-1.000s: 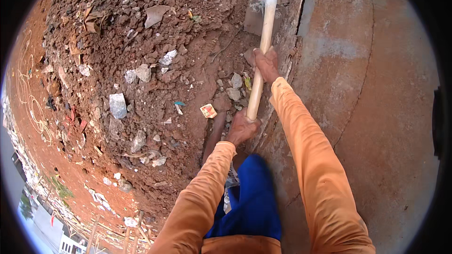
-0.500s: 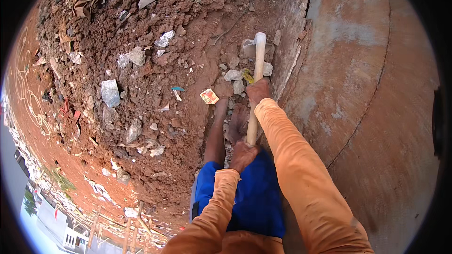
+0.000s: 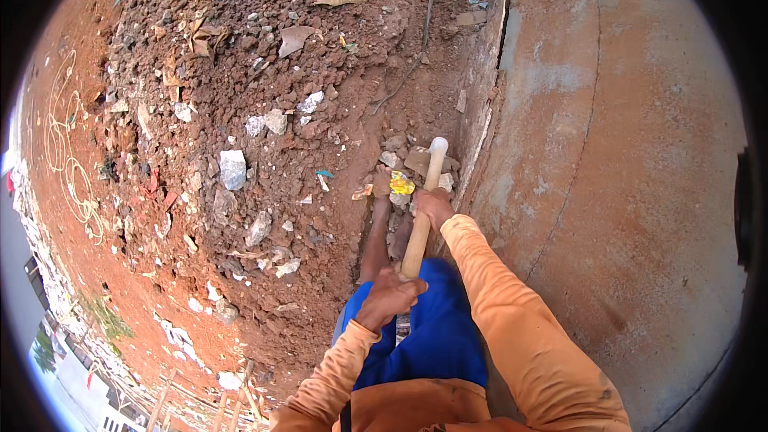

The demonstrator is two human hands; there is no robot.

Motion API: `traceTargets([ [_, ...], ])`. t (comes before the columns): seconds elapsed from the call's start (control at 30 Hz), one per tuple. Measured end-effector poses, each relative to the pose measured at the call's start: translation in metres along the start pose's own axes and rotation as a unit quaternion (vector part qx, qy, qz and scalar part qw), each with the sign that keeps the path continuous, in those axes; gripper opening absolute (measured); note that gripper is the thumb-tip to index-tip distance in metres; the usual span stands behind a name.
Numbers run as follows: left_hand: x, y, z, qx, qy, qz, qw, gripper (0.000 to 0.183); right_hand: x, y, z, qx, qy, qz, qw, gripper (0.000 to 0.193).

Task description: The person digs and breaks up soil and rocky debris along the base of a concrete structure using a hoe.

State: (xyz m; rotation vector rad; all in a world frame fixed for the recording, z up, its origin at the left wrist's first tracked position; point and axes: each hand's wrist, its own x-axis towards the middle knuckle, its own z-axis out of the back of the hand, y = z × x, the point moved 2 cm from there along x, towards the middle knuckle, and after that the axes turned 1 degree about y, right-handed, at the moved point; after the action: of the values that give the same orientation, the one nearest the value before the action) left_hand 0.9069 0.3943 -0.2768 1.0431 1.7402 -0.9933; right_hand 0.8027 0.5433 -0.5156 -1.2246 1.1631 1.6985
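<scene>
Both my hands are wrapped around the pale wooden handle of a hoe (image 3: 425,228). My left hand (image 3: 390,298) grips the lower end, close to my blue shorts. Higher up, near the head, my right hand (image 3: 434,208) is closed on the shaft. The hoe's dirt-covered blade (image 3: 418,162) rests low among stones in a narrow trench, and a whitish knob (image 3: 438,145) tops the handle. A crumpled yellow wrapper (image 3: 402,183) lies just left of the shaft, next to my bare left foot (image 3: 383,181). My right foot is mostly hidden behind the handle.
A concrete slab (image 3: 608,192) runs along the right, with a rough raised edge (image 3: 485,124) beside the trench. Loose reddish soil with stones and litter (image 3: 264,160) slopes on the left. A pale coiled cord (image 3: 70,168) lies farther left. A thin dark strand (image 3: 412,72) trails ahead.
The hoe's head has come closer to my body, and both hands have drawn back with the handle. The yellow wrapper now shows more fully beside my left foot. My view has shifted.
</scene>
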Motion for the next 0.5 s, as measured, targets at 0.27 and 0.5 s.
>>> traceTargets([
  [0.27,-0.39,0.002,0.254,0.176,-0.155,-0.031,0.972,0.04,-0.239,0.052,-0.217,0.525,0.307,-0.082,0.789,0.02],
  [0.5,-0.705,0.117,0.396,0.682,-0.14,0.251,0.673,0.045,-0.486,0.037,-0.349,0.39,0.512,-0.282,0.712,0.032],
])
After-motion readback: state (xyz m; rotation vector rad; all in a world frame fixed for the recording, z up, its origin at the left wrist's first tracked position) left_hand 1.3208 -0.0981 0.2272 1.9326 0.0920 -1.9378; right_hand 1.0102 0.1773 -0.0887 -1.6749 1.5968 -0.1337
